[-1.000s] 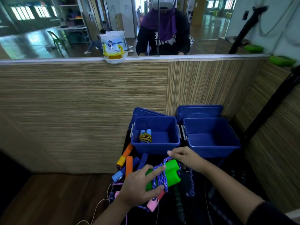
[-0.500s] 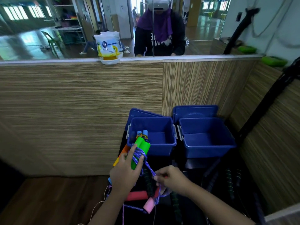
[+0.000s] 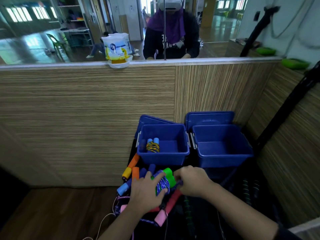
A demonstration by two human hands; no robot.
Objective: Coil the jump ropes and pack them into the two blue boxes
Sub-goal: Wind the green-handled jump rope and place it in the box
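A striped wood-grain partition [image 3: 86, 118] fills the background, with a mirror [image 3: 52, 28] above it reflecting a long hall; a white packet in a bowl [image 3: 117, 52] sits on the ledge where the two meet.

Low in the middle of the view, the green-handled jump rope [image 3: 168, 177] lies among the loose ropes just in front of the boxes, its purple cord [image 3: 161, 183] wound in a tight band around the two green handles. The left hand [image 3: 147, 193] curls around the wrapped bundle, fingers over the cord and thumb side below. The right hand [image 3: 192, 182] is closed just beside the handles, pinching the free end of the purple cord at its fingertips.

Under and around the hands sit other ropes: orange handles [image 3: 132, 166], a light blue handle [image 3: 123, 188], pink handles [image 3: 161, 219] and a red handle [image 3: 174, 200], all on a dark surface. Dark green-striped handles [image 3: 187, 212] lie to the right, partly blurred.

Just beyond stand two blue boxes side by side, nearly touching. The left blue box [image 3: 162, 158] holds one coiled rope [image 3: 152, 145] with light blue handles and a yellow-and-blue cord, set against its left wall. The right blue box [image 3: 223, 158] shows only its bare floor. A blue lid [image 3: 209, 117] leans behind each box against the partition.
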